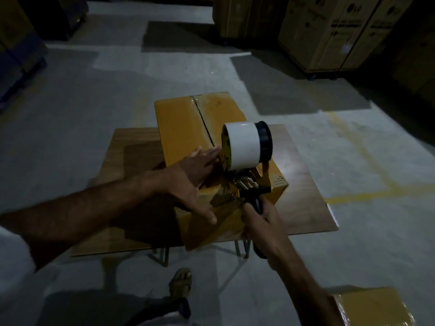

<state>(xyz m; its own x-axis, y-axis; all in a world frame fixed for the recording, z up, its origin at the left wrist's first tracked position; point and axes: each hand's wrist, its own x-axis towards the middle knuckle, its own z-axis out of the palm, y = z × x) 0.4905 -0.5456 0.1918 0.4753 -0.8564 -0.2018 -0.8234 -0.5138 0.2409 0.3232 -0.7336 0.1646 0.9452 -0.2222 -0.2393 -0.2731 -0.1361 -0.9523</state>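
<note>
1. Cardboard forms the box (186,123) at the centre of the frame. It sits on a small wooden table (299,184) with its top seam (203,118) running up-frame, probably so tape can be drawn along it.
2. Flat on the box top, just left of the seam, lies the left hand (195,175). Its fingers are straight and spread and the thumb is splayed toward the near edge; I judge it pins the flaps down.
3. Lower centre-right, the right hand (261,222) curls round the handle of the tape dispenser (249,184). The dispenser's nose meets the box's near edge, and the white roll (244,144) stands above it.
4. Both forearms reach up-frame from the lower corners.
</note>
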